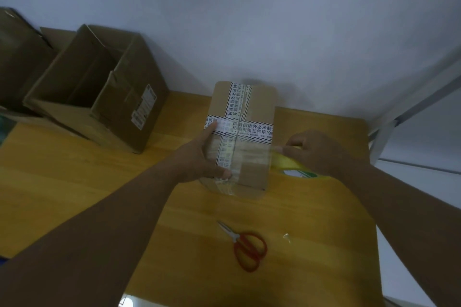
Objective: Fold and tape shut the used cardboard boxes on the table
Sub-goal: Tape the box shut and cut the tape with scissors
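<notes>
Left grip (199, 154), fingers (211, 128) straight, steadies the box (254, 174) at its left edge; right of the box, right grip (316, 152) curls round the tape roll (287, 165), apparently drawing tape across

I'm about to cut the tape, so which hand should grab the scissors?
Probably the left hand: it only steadies the box, which rests on the table. The right hand grips the tape roll, its strip stretched over the box. The scissors lie between both arms.
</notes>
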